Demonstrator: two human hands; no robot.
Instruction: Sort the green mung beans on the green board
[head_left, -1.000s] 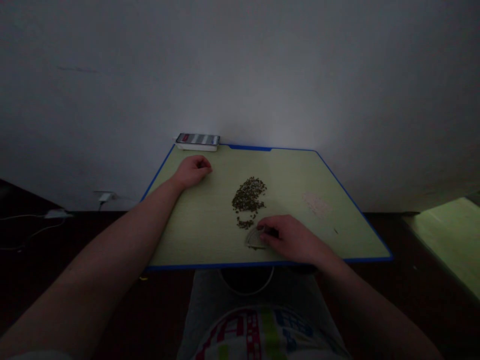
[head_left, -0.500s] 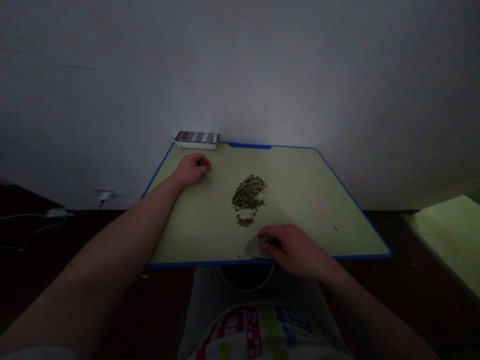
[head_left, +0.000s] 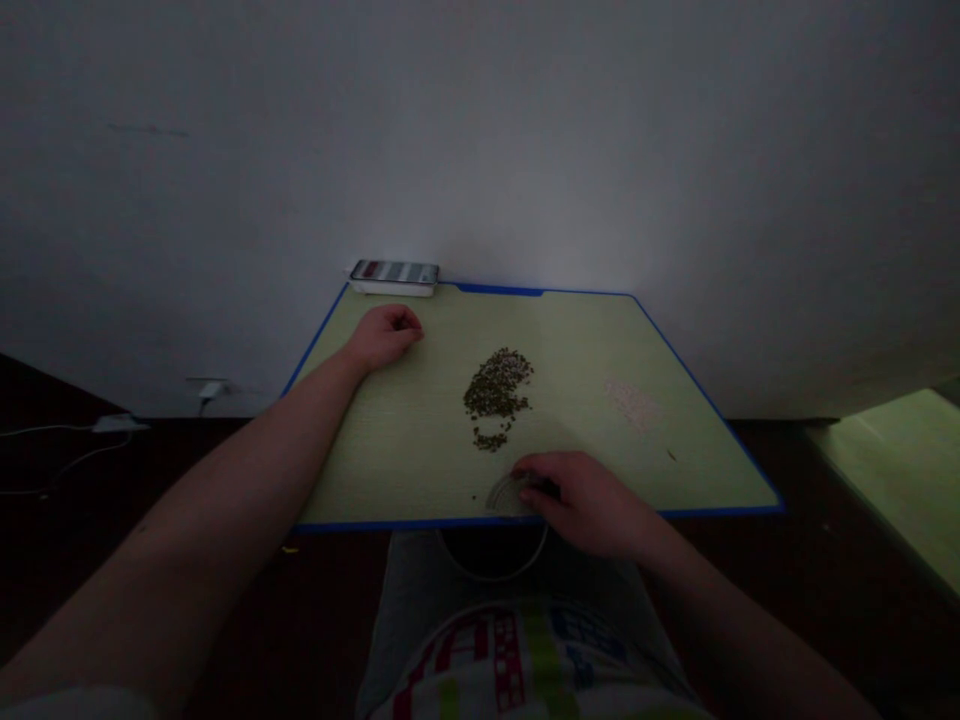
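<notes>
My right hand (head_left: 577, 500) is closed on a clear protractor (head_left: 508, 497), pinching it between thumb and fingers at the near edge of the pale table (head_left: 405, 440). A single dark grain (head_left: 474, 497) lies just left of the protractor's curved side. Farther back, a pile of small dark seeds or grains (head_left: 496, 385) spreads over the table's middle, with a small separate cluster (head_left: 490, 441) in front of it. At the far left, my left hand (head_left: 384, 337) rests on the table with its fingers curled in and nothing visible in them.
A phone (head_left: 395, 271) lies on a white box (head_left: 397, 288) at the back left corner. Pale grains (head_left: 634, 403) are scattered at the right, near a small thin sliver (head_left: 671, 455). Below the near edge, a dark round container (head_left: 491, 555) sits between my legs. A wall (head_left: 495, 150) stands behind the table.
The protractor in my right hand has shifted slightly left. The lone grain beside it now sits a little farther from the near edge. My left hand has stayed put.
</notes>
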